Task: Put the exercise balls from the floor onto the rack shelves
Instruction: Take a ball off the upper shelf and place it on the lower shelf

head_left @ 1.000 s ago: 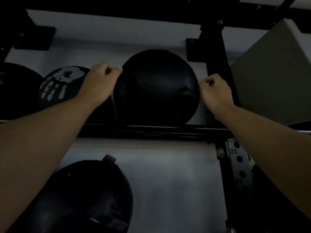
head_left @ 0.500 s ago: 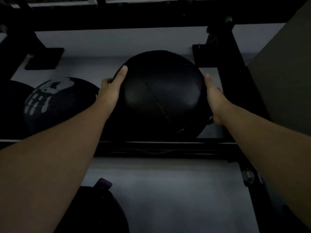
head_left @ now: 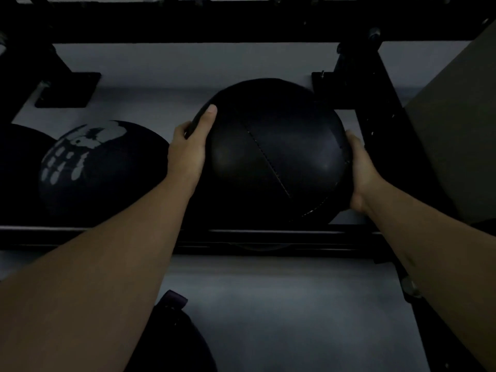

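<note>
A large black stitched exercise ball [head_left: 271, 154] rests on the rack shelf rail [head_left: 268, 234] in a dim room. My left hand [head_left: 188, 151] presses flat on its left side, thumb up over the top. On the ball's right side my right hand [head_left: 361, 170] cups it. Left of it on the same shelf sits a black ball with a white handprint [head_left: 102, 170], and another dark ball [head_left: 18, 170] shows at the far left edge.
A black rack upright [head_left: 389, 124] stands just right of the held ball, with a grey box-like block [head_left: 456, 124] beyond it. Lower down, a dark ball with a purple strap [head_left: 174, 336] sits at the bottom. A pale wall lies behind the rack.
My hands went from fists at the ball's upper edges to flat palms on both its sides. The view tilted, so the ball and shelf sit lower in frame.
</note>
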